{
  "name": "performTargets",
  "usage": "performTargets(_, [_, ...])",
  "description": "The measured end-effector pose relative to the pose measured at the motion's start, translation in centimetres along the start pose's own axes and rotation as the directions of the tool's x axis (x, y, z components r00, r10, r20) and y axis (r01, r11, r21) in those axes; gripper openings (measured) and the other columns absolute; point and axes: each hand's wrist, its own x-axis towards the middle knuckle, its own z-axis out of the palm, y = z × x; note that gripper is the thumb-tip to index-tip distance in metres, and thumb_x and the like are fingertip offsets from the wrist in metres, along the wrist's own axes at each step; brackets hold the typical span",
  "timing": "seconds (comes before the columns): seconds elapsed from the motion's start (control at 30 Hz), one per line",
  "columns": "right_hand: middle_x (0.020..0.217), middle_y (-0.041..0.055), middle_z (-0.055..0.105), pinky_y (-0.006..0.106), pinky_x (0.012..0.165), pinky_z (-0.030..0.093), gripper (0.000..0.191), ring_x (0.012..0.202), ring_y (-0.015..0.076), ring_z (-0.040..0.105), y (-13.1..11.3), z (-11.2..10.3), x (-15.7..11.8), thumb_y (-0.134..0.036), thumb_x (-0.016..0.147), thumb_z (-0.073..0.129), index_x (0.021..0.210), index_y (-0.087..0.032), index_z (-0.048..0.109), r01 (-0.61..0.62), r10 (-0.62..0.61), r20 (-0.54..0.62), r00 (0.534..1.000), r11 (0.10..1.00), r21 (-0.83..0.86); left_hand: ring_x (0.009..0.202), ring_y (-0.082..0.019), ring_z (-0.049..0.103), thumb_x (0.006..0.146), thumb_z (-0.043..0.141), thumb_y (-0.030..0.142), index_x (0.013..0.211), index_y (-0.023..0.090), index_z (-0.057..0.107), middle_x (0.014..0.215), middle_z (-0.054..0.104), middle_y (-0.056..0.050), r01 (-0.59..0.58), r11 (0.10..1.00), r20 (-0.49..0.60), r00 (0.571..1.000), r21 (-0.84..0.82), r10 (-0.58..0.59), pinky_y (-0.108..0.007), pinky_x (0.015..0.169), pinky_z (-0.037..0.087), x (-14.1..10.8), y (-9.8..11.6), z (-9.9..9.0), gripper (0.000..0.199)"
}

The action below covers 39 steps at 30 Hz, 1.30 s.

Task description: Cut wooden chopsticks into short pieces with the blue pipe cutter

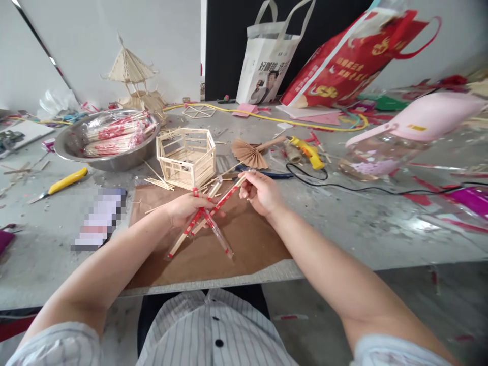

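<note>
My left hand (187,209) is closed around several wrapped chopsticks (183,239) in red-printed clear sleeves, which cross each other above a brown paper sheet (251,249). One more chopstick pair (227,197) slants up to the right; my right hand (259,192) pinches its upper end, while its lower part passes by my left fingers. Just beyond my hands stands a hexagonal frame (192,170) made of light wooden sticks. Loose sticks (162,184) lie by the frame's left side.
A metal bowl (110,161) of wrapped chopsticks, a yellow knife (67,181) and a phone (99,218) lie left. Behind stand a stick pavilion (129,66) and two bags (267,66). A yellow glue gun (308,152), black cable and pink-lidded bottle (385,152) are right.
</note>
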Motion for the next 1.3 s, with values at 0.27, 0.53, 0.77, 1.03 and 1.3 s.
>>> performTargets(0.27, [0.056,-0.0037,0.058,0.022,0.038,0.041,0.017,0.040,0.0094,0.051,-1.0,-1.4,0.7,-0.035,0.070,0.050,0.069,-0.019,0.044,-0.109,0.136,-0.142,0.981,0.977,0.182,0.070,-0.015,0.060,0.071,0.046,0.017,0.094,0.011,0.058,0.095,0.060,-0.011,-0.077,0.997,-0.041,0.996,0.008,0.077,-0.021,0.054,0.044,0.3,0.1,-0.5,0.027])
performTargets(0.53, [0.035,-0.0117,0.034,0.014,0.026,0.019,0.020,0.023,0.0016,0.021,-1.3,0.7,-1.3,-0.036,0.072,0.053,0.077,-0.017,0.050,-0.403,0.429,0.279,0.859,0.903,-0.147,0.027,-0.004,0.035,0.075,0.047,0.028,0.084,0.012,0.054,0.051,0.053,0.000,-0.081,0.994,-0.065,0.994,0.074,0.086,-0.015,0.027,0.017,0.4,0.0,0.0,0.020])
performTargets(0.77, [0.038,-0.0085,0.046,0.014,0.023,0.013,0.031,0.022,0.0014,0.026,-0.2,3.6,-3.6,-0.037,0.068,0.057,0.086,-0.013,0.050,-0.437,0.717,0.434,0.546,0.685,-0.583,0.029,0.001,0.029,0.073,0.051,0.027,0.075,0.011,0.055,0.057,0.051,0.001,-0.224,0.975,-0.159,0.963,-0.014,0.219,-0.016,0.029,0.012,1.3,-0.4,0.0,0.017])
performTargets(1.03, [0.043,-0.0072,0.049,0.014,0.023,0.013,0.024,0.023,0.0009,0.028,0.1,3.9,-3.4,-0.036,0.068,0.056,0.073,-0.014,0.046,-0.426,0.669,0.446,0.595,0.733,-0.530,0.029,0.001,0.029,0.073,0.050,0.028,0.076,0.012,0.054,0.062,0.053,0.000,-0.242,0.970,-0.121,0.964,-0.013,0.238,-0.016,0.029,0.012,0.8,-0.2,0.9,0.017])
performTargets(1.3, [0.038,-0.0090,0.042,0.016,0.024,0.013,0.022,0.022,0.0015,0.023,-0.8,2.6,-2.4,-0.032,0.071,0.053,0.059,-0.017,0.041,-0.451,0.533,0.415,0.738,0.846,-0.284,0.033,0.003,0.026,0.068,0.056,0.040,0.083,0.014,0.054,0.067,0.048,0.002,-0.327,0.938,-0.220,0.912,0.113,0.345,-0.016,0.031,0.010,0.0,0.4,1.4,0.031])
